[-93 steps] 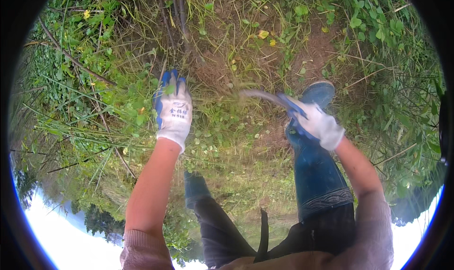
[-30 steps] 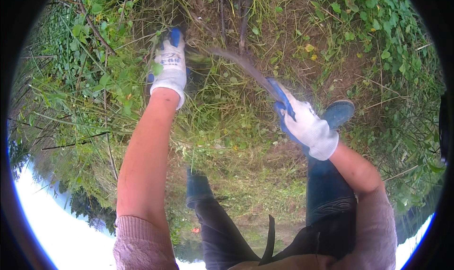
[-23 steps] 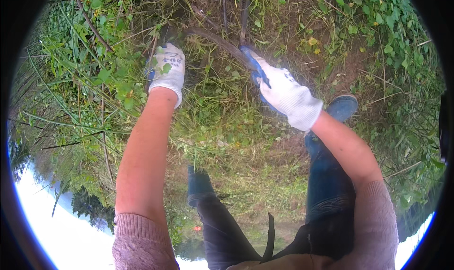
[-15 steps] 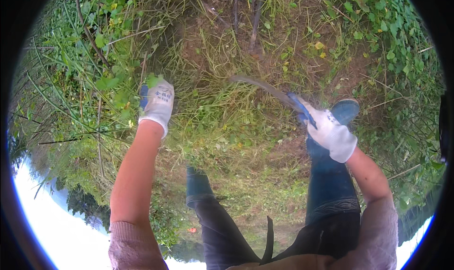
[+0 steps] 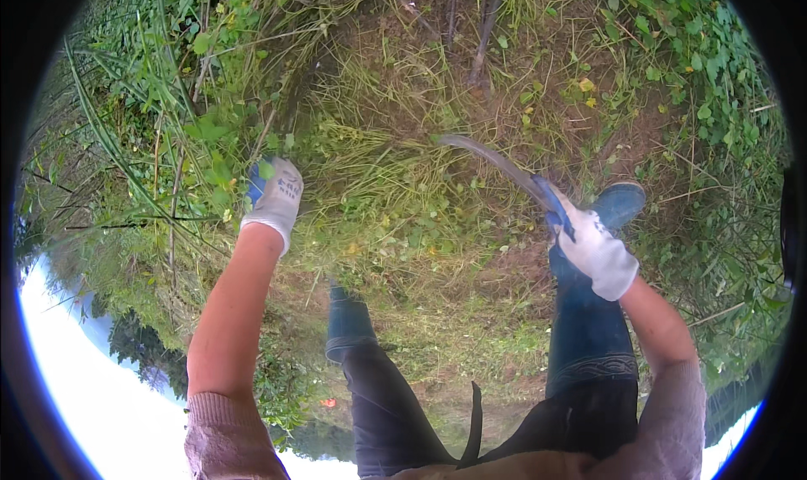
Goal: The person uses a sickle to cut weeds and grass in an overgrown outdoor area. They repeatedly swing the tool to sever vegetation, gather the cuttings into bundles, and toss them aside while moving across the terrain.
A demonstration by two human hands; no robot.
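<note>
Gripping a clump of tall green stems (image 5: 202,156), the gloved left hand (image 5: 273,194) is closed on them at its ten o'clock. Uncut grass (image 5: 378,177) lies between both hands. The right hand (image 5: 593,249) is clamped on the sickle (image 5: 496,165), blade curving toward ten o'clock, its tip nearer the left hand.

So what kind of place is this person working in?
Outdoors, probably an overgrown bank or field edge: tall weeds, matted cut grass and bare soil, with a sickle in the right hand.
</note>
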